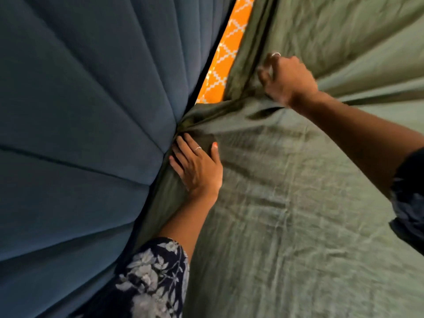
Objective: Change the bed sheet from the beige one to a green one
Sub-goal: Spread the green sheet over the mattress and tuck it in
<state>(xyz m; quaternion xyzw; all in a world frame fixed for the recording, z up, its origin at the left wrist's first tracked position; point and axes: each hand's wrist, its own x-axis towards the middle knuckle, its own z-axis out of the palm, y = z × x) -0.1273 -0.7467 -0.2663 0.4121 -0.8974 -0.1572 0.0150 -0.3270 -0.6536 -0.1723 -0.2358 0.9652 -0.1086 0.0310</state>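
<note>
Down at the near edge, a floral sleeve (156,276) comes into view, and the left arm runs up from it along the seam where bed meets headboard (80,134). The green sheet (286,214) covers the whole bed surface here, wrinkled and creased, its edge running right against that blue padded headboard with its stitched channels. The left hand (197,166) lies flat on the sheet at that edge, fingers straight and spread, a ring on one of them, fingertips pushed into the gap beside the headboard, pressing the cloth down, gripping nothing. Just past those fingertips the sheet bunches into a tight gather, folds fanning out from the seam. Farther along, the right arm reaches in from the right, dark sleeve (408,203) at the frame's side. The right hand (286,79) is closed on the sheet, fingers curled round a pulled-up ridge of cloth, a ring showing at the top; it is a touch blurred. Beyond that, at the far end of the seam, an orange patterned mattress (226,58) shows bare in a narrow strip between headboard and sheet edge.
</note>
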